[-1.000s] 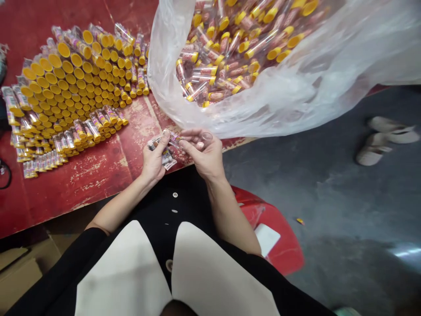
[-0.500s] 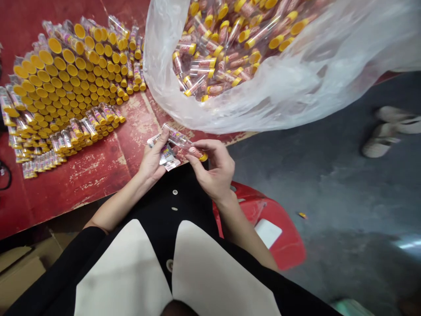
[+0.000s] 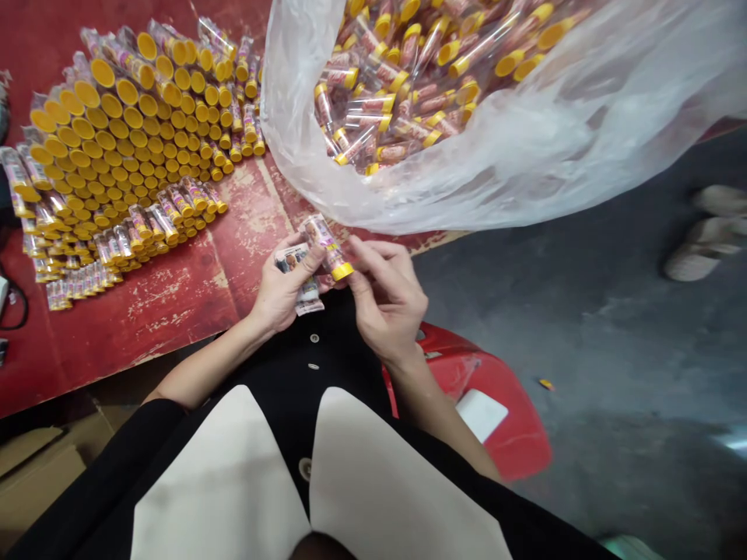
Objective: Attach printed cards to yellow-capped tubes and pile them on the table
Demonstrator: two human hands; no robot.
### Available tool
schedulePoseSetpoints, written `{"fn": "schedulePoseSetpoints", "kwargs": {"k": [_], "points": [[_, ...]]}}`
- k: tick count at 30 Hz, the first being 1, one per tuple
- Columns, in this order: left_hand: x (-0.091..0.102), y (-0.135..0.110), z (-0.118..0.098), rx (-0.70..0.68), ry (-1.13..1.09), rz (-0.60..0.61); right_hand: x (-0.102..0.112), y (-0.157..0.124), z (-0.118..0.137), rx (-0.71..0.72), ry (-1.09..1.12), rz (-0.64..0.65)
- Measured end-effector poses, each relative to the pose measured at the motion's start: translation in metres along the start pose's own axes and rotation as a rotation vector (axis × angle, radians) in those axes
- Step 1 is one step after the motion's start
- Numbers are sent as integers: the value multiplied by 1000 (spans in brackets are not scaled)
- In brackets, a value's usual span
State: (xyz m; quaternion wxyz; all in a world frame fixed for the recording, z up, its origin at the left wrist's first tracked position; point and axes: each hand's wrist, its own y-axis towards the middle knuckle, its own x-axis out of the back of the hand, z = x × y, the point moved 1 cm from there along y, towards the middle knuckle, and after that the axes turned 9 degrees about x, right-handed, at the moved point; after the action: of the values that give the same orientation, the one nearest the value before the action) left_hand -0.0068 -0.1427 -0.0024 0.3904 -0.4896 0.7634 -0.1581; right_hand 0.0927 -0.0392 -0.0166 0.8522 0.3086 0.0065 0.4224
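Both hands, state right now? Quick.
Left hand: closed, holding a yellow-capped tube and printed slips.
Right hand: fingers part-curled beside the tube's capped end; cannot tell whether it grips.

Yellow-capped tube [image 3: 331, 247] between the hands [image 3: 281, 291], tube stack [image 3: 125, 140] and open plastic bag [image 3: 385, 206] beyond.

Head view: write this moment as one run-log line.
left hand: holds tube, printed slips; right hand: beside yellow cap, contact unclear; tube stack: on red table; plastic bag: open, loose tubes inside
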Motion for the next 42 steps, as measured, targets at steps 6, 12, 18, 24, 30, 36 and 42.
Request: {"fn": "schedulePoseSetpoints", "kwargs": {"k": [6, 12, 18, 24, 30, 36, 42], "points": [[4, -5, 7, -103, 59, 69, -5, 2, -3, 95, -106, -137], [7, -5, 8, -136, 81, 72, -10, 2, -1, 162, -118, -232], [6, -5, 10, -123, 81, 73, -17, 0, -4, 166, -138, -263], [38, -17, -7, -166, 58, -71, -26, -7, -7, 73, -6, -116], [163, -50, -127, -527, 387, -680, -35, -20, -24, -37, 80, -68], [221, -46, -206, -389, 828, -749, -10, -3, -34, -23, -100, -21], [173, -54, -181, -432, 316, -506, 12, 151, -111, -71, -585, 145]]}}
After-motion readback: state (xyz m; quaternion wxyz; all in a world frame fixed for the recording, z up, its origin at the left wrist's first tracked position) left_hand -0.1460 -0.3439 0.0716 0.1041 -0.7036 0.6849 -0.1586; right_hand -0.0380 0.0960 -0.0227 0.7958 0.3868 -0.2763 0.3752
